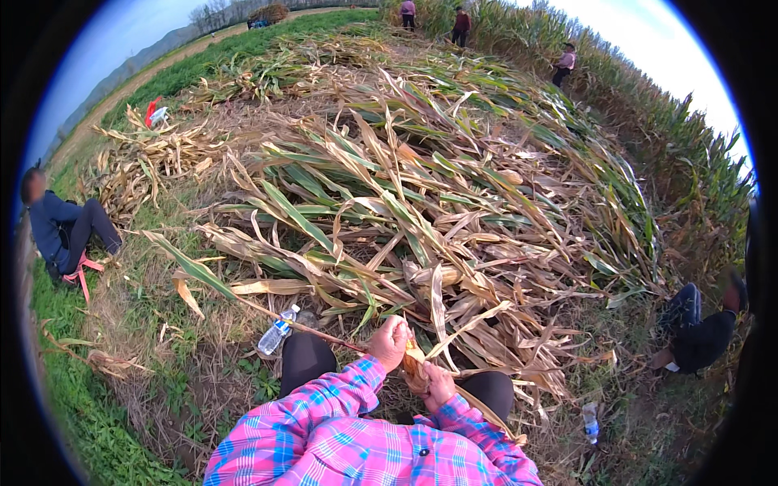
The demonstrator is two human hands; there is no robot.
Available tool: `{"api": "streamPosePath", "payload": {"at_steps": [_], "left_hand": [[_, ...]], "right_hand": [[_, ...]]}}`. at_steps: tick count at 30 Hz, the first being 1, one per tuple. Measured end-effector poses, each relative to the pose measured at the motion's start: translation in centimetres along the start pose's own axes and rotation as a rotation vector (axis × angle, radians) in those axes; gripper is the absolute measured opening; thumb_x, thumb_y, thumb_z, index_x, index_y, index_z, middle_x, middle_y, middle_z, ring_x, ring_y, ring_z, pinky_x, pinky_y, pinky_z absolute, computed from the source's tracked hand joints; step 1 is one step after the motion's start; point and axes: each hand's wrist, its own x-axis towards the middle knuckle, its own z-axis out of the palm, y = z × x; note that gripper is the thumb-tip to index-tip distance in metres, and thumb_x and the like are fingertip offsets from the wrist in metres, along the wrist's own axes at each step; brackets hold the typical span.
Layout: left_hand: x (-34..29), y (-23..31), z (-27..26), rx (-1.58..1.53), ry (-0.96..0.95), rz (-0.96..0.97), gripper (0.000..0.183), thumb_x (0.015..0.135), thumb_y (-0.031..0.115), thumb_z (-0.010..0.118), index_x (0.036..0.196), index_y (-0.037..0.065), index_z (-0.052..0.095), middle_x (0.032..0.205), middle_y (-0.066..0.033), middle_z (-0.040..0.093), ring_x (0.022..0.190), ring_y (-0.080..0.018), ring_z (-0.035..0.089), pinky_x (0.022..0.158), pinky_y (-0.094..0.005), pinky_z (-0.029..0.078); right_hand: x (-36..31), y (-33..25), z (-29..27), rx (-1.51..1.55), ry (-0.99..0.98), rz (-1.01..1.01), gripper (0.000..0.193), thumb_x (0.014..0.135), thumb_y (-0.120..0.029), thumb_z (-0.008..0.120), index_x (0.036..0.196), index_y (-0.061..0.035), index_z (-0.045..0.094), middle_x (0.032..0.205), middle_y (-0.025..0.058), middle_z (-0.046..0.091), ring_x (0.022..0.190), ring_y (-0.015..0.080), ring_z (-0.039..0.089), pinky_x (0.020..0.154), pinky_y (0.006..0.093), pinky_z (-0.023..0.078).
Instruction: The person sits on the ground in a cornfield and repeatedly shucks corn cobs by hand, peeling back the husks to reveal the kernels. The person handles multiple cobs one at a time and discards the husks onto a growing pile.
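Note:
My left hand (391, 342) is closed around the upper part of a corn ear (413, 368) with dry tan husk on it. My right hand (438, 386) grips the lower part of the same ear, just below and to the right. The ear lies between both hands, above my lap, partly covered by my fingers. A cornstalk (320, 334) with green and dry leaves runs from beside my left hand toward the upper left. Right in front of my knees lies a big heap of cut cornstalks (389, 219).
A clear water bottle (278, 330) lies by my left knee; another bottle (590, 423) is at right. One seated person (61, 219) is at far left, another (701, 332) at right. Several people stand near the standing corn (632, 105). A dry husk pile (154, 162) lies back left.

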Motion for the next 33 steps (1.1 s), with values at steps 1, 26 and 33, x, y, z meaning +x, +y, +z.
{"api": "streamPosePath", "payload": {"at_steps": [1, 26, 33], "left_hand": [[1.8, -1.2, -1.0, 0.105, 0.165, -0.164, 0.009, 0.085, 0.011, 0.048, 0.082, 0.003, 0.05, 0.063, -0.0052, 0.053, 0.058, -0.0134, 0.053, 0.056, -0.029, 0.045], [-1.7, -1.3, -5.6, -0.822, -0.116, -0.758, 0.015, 0.075, 0.003, 0.046, 0.09, 0.003, 0.049, 0.065, -0.006, 0.05, 0.061, -0.0177, 0.051, 0.06, -0.0297, 0.045], [-2.7, -3.1, -6.4, -0.935, 0.038, -0.822, 0.014, 0.071, -0.002, 0.046, 0.084, 0.001, 0.046, 0.063, -0.0075, 0.047, 0.058, -0.0214, 0.05, 0.059, -0.0336, 0.046]], "right_hand": [[-0.9, 0.3, -0.1, -0.189, -0.069, 0.031, 0.022, 0.089, -0.019, 0.044, 0.074, -0.0068, 0.054, 0.065, -0.0001, 0.051, 0.05, 0.0096, 0.042, 0.045, 0.0251, 0.033], [-1.0, -2.8, 4.9, -1.24, -0.317, -0.719, 0.041, 0.07, -0.025, 0.065, 0.103, -0.0031, 0.054, 0.087, 0.0169, 0.056, 0.081, 0.0319, 0.056, 0.073, 0.036, 0.046], [0.3, -0.7, 3.8, -1.55, -0.427, -0.241, 0.058, 0.069, -0.037, 0.064, 0.115, -0.0065, 0.045, 0.098, 0.0216, 0.057, 0.089, 0.0346, 0.057, 0.077, 0.0393, 0.045]]}}
